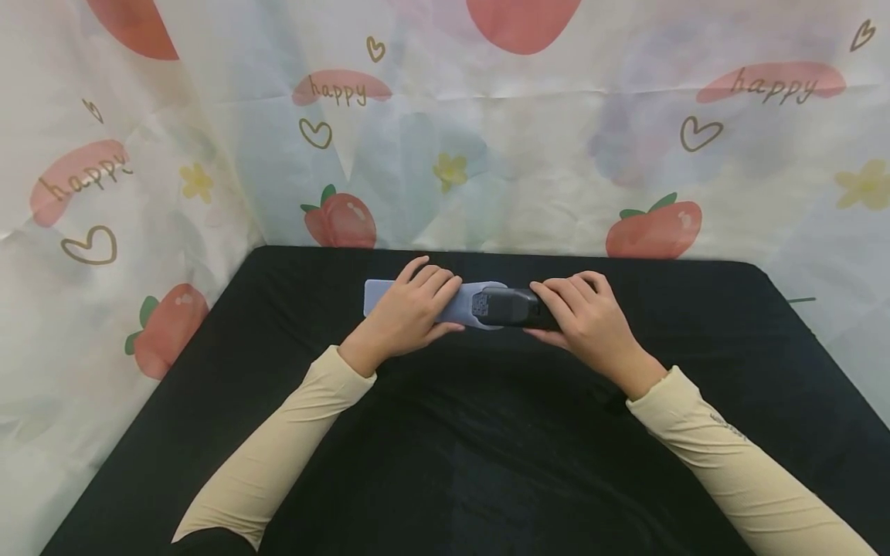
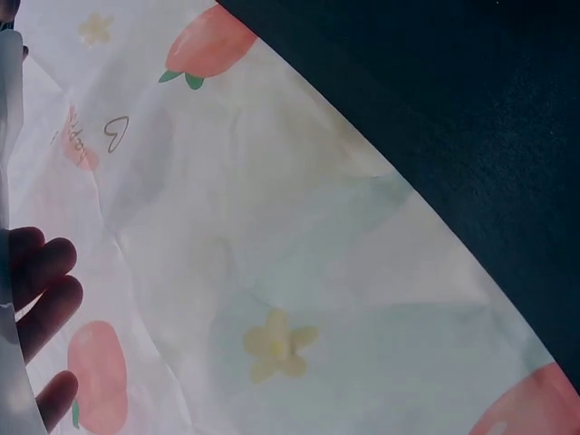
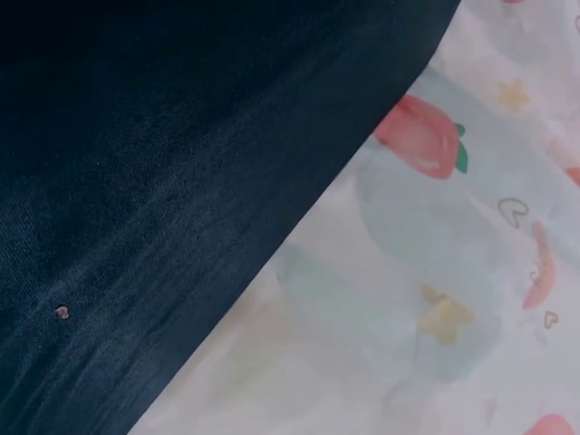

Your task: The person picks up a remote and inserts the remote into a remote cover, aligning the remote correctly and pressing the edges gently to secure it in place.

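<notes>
A flat light-blue piece with rounded corners [image 1: 376, 296] lies crosswise in the head view. My left hand [image 1: 412, 310] grips it across the middle, thumb along the near edge and fingers over the far side. Its right end meets a black, oblong object [image 1: 511, 307] with a textured patch at its tip; the exact kind is unclear. My right hand [image 1: 589, 320] holds the black object's right end, which the palm covers. Fingertips [image 2: 53, 313] of the left hand appear beside a pale strip [image 2: 11, 109] in the left wrist view. The right wrist view shows neither hand.
Black cloth [image 1: 480, 448] covers the table, slightly wrinkled near the front. A pale printed curtain [image 1: 501, 154] with strawberries, flowers and hearts rises behind the far edge and along the left side. One small speck [image 3: 62, 312] shows on dark cloth in the right wrist view.
</notes>
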Motion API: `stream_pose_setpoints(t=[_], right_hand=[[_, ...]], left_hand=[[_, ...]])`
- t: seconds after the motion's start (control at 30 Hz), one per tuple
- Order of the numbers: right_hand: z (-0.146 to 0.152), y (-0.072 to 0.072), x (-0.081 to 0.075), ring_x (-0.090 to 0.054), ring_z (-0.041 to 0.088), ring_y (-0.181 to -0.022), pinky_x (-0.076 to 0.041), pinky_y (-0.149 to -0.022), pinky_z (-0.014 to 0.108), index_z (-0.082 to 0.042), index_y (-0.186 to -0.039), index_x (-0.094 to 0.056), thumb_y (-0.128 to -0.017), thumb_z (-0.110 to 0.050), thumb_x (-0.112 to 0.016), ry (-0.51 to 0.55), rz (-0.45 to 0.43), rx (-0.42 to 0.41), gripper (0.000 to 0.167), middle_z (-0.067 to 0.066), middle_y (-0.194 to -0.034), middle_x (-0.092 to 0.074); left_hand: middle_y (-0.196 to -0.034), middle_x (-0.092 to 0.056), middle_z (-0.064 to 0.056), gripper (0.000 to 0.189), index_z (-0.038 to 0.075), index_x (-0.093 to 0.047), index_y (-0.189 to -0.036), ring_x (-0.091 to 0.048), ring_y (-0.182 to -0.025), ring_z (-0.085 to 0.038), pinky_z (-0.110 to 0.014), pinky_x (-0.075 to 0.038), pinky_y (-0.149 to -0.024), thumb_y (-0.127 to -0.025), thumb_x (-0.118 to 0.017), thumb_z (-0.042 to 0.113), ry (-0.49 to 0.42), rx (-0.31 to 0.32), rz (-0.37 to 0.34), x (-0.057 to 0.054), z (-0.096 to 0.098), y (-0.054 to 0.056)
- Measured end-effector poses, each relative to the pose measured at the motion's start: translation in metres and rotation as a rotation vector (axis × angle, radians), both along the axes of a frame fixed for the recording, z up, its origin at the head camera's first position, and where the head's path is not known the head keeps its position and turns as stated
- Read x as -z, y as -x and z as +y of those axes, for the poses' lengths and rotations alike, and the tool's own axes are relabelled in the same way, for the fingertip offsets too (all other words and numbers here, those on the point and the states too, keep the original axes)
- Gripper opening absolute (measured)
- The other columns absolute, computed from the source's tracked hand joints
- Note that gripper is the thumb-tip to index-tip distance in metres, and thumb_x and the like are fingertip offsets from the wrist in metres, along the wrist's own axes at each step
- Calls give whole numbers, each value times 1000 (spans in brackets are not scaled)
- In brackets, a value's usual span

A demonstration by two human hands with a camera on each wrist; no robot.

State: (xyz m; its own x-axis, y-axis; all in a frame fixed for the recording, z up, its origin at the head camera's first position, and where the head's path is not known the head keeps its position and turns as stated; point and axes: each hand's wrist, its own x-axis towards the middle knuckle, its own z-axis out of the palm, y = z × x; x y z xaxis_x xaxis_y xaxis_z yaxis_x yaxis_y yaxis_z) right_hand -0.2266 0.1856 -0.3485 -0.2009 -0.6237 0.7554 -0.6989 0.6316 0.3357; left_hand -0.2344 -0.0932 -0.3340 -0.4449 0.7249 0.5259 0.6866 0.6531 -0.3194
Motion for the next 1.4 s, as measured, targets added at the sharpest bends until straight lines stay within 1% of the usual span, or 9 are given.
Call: stream_pose_setpoints(t=[0.37,0.47,0.7,0.8,0.93,1.07,1.2,1.3,1.4], right_hand=[[-4,0,0,-58,33,-74,-44,-73,53,5,-110,-62,-98,-44,-38,-2,12,6,56,19,-90,-63],[-4,0,-2,-59,33,-75,-44,-74,53,5,-110,-61,-99,-44,-38,-2,22,14,56,19,-91,-64],[-2,1,-9,-60,35,-77,-43,-76,53,5,-112,-61,-97,-45,-42,41,26,36,55,20,-93,-64],[0,1,-11,-60,35,-77,-43,-75,53,5,-112,-61,-97,-45,-43,56,32,39,55,21,-93,-63],[-1,1,-11,-60,34,-77,-43,-75,52,5,-111,-61,-96,-44,-45,60,44,25,54,20,-92,-64],[-2,1,-10,-59,34,-75,-44,-75,52,5,-109,-62,-96,-43,-46,54,60,0,52,19,-90,-64],[-2,2,-10,-58,34,-73,-44,-75,51,6,-107,-63,-96,-42,-47,48,67,-10,51,18,-88,-65],[-3,2,-10,-58,34,-74,-44,-76,52,6,-107,-63,-96,-42,-46,45,68,-14,52,18,-89,-65],[-5,2,-10,-59,34,-74,-44,-75,52,5,-108,-63,-96,-42,-46,44,71,-15,52,18,-89,-65]], left_hand=[[-110,-63,-6,56,7,-57,-118,-56,-107,-22,-42,-34,-107,-82,-65,49,2,0,-8,1,2,-1],[-110,-63,-6,57,7,-57,-120,-56,-106,-21,-43,-34,-106,-82,-66,49,-16,-9,2,1,2,-1],[-114,-59,-8,64,11,-53,-130,-53,-109,-24,-46,-33,-106,-81,-66,50,-83,-76,100,-2,1,-3],[-114,-58,-9,63,10,-52,-130,-53,-110,-24,-47,-34,-106,-82,-66,48,-101,-87,122,-2,2,-3],[-112,-60,-8,58,9,-55,-127,-55,-108,-24,-46,-35,-105,-83,-66,45,-108,-63,106,-3,3,-2],[-113,-63,-7,56,7,-56,-124,-57,-107,-22,-44,-35,-107,-82,-68,42,-89,-1,65,-4,2,-2],[-114,-63,-5,58,7,-55,-125,-56,-107,-21,-42,-34,-108,-82,-68,43,-51,44,43,-6,1,-1],[-115,-63,-5,57,7,-55,-126,-56,-107,-21,-42,-34,-108,-83,-67,42,-34,53,37,-6,1,0],[-114,-63,-5,57,6,-55,-126,-56,-106,-21,-42,-34,-107,-82,-68,41,-37,58,36,-5,1,1]])
